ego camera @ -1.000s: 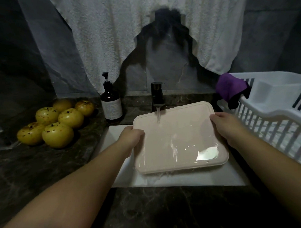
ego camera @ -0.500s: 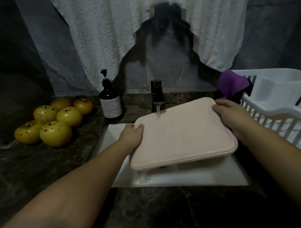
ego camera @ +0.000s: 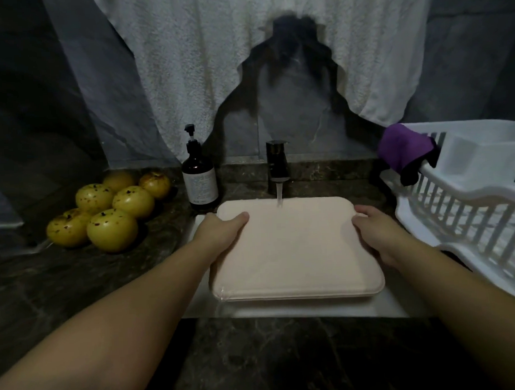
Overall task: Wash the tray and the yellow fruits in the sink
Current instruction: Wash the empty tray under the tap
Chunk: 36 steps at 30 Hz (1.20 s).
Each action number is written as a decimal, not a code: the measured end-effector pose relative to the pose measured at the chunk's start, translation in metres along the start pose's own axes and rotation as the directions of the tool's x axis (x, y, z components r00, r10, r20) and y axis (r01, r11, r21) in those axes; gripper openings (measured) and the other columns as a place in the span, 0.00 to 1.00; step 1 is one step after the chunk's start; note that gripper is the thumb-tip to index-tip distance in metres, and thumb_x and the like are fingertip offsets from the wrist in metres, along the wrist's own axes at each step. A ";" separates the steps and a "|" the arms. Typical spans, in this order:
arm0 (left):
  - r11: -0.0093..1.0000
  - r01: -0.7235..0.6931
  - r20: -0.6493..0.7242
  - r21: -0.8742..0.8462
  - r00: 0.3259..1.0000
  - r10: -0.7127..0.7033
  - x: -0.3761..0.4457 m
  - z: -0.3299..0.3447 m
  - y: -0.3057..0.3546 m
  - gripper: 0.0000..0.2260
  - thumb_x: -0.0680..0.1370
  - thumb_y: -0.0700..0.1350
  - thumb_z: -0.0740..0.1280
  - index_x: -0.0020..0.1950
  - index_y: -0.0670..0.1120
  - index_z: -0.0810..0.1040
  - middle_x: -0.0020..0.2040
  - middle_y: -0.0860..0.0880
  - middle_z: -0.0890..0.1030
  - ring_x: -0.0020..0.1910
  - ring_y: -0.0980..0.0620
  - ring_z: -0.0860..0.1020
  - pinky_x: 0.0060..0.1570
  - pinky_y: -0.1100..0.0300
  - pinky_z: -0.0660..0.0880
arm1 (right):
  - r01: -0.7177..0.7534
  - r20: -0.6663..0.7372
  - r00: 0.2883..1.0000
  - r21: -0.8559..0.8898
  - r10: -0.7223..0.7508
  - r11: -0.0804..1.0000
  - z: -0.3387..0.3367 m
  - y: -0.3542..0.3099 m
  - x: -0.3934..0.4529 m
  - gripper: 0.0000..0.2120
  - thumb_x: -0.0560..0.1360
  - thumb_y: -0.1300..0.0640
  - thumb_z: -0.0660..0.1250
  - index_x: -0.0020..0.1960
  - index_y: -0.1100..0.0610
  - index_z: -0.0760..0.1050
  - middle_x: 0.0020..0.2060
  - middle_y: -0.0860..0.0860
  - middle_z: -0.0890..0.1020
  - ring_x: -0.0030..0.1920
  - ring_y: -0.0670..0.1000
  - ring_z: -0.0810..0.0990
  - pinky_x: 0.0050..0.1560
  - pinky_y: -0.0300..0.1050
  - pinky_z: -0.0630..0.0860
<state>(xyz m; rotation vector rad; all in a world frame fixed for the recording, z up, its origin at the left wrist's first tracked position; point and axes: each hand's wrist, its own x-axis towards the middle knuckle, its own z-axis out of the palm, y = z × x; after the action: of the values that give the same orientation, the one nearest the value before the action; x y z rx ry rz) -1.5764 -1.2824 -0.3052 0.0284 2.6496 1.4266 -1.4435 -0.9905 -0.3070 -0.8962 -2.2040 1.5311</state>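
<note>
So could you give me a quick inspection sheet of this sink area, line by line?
Surface: dark marbled counter around a white sink.
Job's things: pink tray held over the sink under the running tap; six yellow fruits piled on the counter, left.
Clutter: pump bottle; white rack with a purple cloth.
Hands: left hand and right hand grip the tray's side edges.
Cables: nothing seen.
Surroundings: white towel hanging on the wall.
</note>
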 end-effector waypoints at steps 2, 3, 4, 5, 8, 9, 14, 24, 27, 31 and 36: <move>0.999 -0.047 -0.052 0.015 0.998 0.048 0.001 -0.004 0.002 0.37 0.79 0.64 0.67 0.79 0.42 0.65 0.73 0.41 0.74 0.68 0.39 0.75 0.69 0.45 0.73 | -0.009 0.024 1.000 -0.019 0.010 1.000 0.007 0.001 0.001 0.23 0.83 0.57 0.60 0.78 0.49 0.66 0.63 0.54 0.76 0.56 0.55 0.77 0.53 0.50 0.74; 0.997 -0.075 -0.072 0.013 0.995 0.076 0.001 -0.006 0.003 0.34 0.81 0.63 0.65 0.79 0.42 0.66 0.72 0.40 0.74 0.68 0.39 0.75 0.69 0.45 0.72 | -0.011 0.032 0.999 -0.029 0.011 1.000 0.011 0.002 0.002 0.24 0.83 0.58 0.60 0.79 0.49 0.65 0.65 0.54 0.75 0.56 0.56 0.77 0.52 0.49 0.74; 0.994 -0.105 -0.089 0.004 0.990 0.105 0.001 -0.007 0.004 0.31 0.82 0.61 0.63 0.78 0.42 0.67 0.72 0.41 0.75 0.68 0.39 0.75 0.69 0.46 0.72 | -0.011 0.040 0.999 -0.041 0.013 0.999 0.013 0.002 0.002 0.26 0.83 0.59 0.60 0.79 0.48 0.64 0.64 0.54 0.75 0.54 0.55 0.77 0.48 0.47 0.74; 0.991 -0.135 -0.105 -0.013 0.986 0.132 0.000 -0.008 0.004 0.28 0.84 0.59 0.61 0.78 0.43 0.69 0.71 0.41 0.76 0.68 0.40 0.75 0.69 0.48 0.72 | -0.014 0.044 0.999 -0.052 0.016 0.999 0.016 0.002 0.003 0.27 0.82 0.60 0.59 0.80 0.47 0.63 0.62 0.53 0.75 0.50 0.54 0.77 0.42 0.46 0.73; 0.975 -0.195 -0.153 -0.106 0.972 0.178 -0.003 -0.009 0.004 0.23 0.85 0.57 0.59 0.76 0.47 0.71 0.68 0.45 0.79 0.65 0.44 0.77 0.63 0.52 0.71 | -0.013 0.033 0.999 -0.054 0.015 0.998 0.020 0.003 0.005 0.30 0.81 0.63 0.59 0.80 0.45 0.61 0.64 0.53 0.73 0.44 0.47 0.74 0.36 0.44 0.69; 0.971 -0.190 -0.147 -0.145 0.975 0.169 -0.003 -0.009 0.002 0.22 0.85 0.57 0.58 0.76 0.48 0.72 0.67 0.46 0.79 0.64 0.44 0.77 0.63 0.52 0.72 | -0.001 0.025 1.000 -0.053 0.003 0.999 0.020 0.003 0.006 0.31 0.80 0.64 0.59 0.80 0.45 0.61 0.69 0.53 0.72 0.46 0.47 0.74 0.38 0.43 0.71; 0.905 0.046 0.068 -0.423 0.997 -0.019 0.002 -0.004 -0.008 0.21 0.84 0.59 0.61 0.73 0.49 0.74 0.60 0.45 0.83 0.57 0.42 0.82 0.63 0.40 0.78 | 0.127 0.029 0.992 -0.290 -0.124 0.949 0.021 -0.002 0.004 0.29 0.83 0.57 0.57 0.83 0.48 0.55 0.77 0.57 0.68 0.70 0.59 0.71 0.66 0.52 0.69; 0.859 0.023 0.007 -0.512 1.000 -0.022 0.005 0.000 -0.022 0.22 0.85 0.58 0.61 0.72 0.45 0.73 0.61 0.43 0.82 0.58 0.41 0.82 0.63 0.39 0.78 | 0.219 0.011 0.939 -0.792 -0.344 0.571 0.101 -0.036 -0.022 0.33 0.84 0.40 0.46 0.83 0.56 0.47 0.83 0.57 0.45 0.82 0.61 0.42 0.78 0.63 0.42; 0.867 0.004 -0.019 -0.499 1.000 -0.015 0.003 0.001 -0.022 0.23 0.85 0.59 0.60 0.72 0.44 0.73 0.62 0.43 0.81 0.59 0.42 0.81 0.64 0.40 0.77 | 0.305 0.064 0.913 -0.765 -0.404 0.567 0.136 -0.046 -0.030 0.36 0.82 0.37 0.44 0.83 0.57 0.48 0.83 0.58 0.47 0.82 0.60 0.42 0.79 0.62 0.40; 0.844 0.003 0.030 -0.536 0.999 0.015 -0.005 0.008 -0.017 0.18 0.86 0.56 0.60 0.69 0.46 0.74 0.58 0.45 0.82 0.56 0.45 0.82 0.59 0.46 0.80 | 0.456 0.189 0.843 -0.748 -0.503 0.483 0.186 -0.062 -0.051 0.37 0.81 0.37 0.41 0.83 0.57 0.46 0.83 0.56 0.49 0.82 0.59 0.42 0.78 0.62 0.37; 0.808 0.035 0.054 -0.588 0.999 -0.005 -0.005 0.001 -0.018 0.20 0.86 0.55 0.61 0.73 0.46 0.73 0.61 0.45 0.83 0.58 0.45 0.82 0.65 0.44 0.77 | 0.637 0.419 0.713 -0.723 -0.562 0.269 0.197 -0.054 -0.067 0.33 0.83 0.41 0.44 0.84 0.54 0.45 0.83 0.54 0.44 0.82 0.57 0.38 0.79 0.61 0.36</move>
<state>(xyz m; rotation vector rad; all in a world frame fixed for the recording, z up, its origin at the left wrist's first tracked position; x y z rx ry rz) -1.5705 -1.2920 -0.3206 -0.0266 2.0398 2.1396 -1.5234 -1.1892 -0.3259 -0.0335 -2.8465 0.0442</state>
